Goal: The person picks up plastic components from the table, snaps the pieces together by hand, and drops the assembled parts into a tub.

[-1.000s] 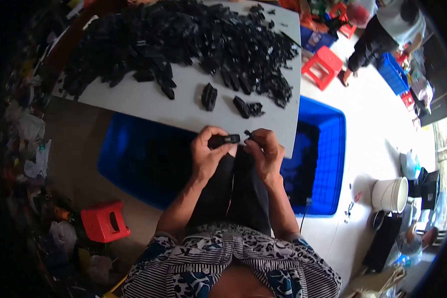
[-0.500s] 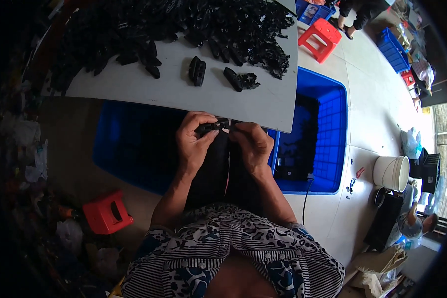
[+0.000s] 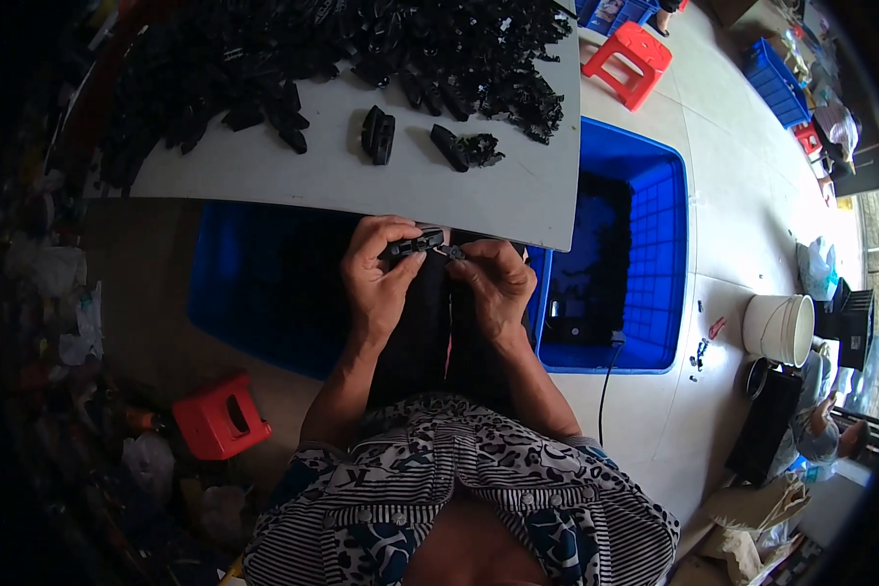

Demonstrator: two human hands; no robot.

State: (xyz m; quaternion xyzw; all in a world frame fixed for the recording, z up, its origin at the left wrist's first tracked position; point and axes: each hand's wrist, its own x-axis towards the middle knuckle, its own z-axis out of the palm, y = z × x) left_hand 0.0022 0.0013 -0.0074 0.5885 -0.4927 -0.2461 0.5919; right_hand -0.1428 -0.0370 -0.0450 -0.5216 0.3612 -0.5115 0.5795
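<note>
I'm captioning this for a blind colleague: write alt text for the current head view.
A person's left hand holds a black component near a smaller black piece in the right hand, in front of a pale table heaped with black parts. A blue tub stands to the right.

The person wears a shirt mixing black-and-white leopard spots, narrow black-and-white stripes and teal-blue patches with white lines. Its neckline is open, with round, button-like greyish dots across the chest. Short sleeves leave forearms, left hand and right hand bare. The trousers look black.
</note>
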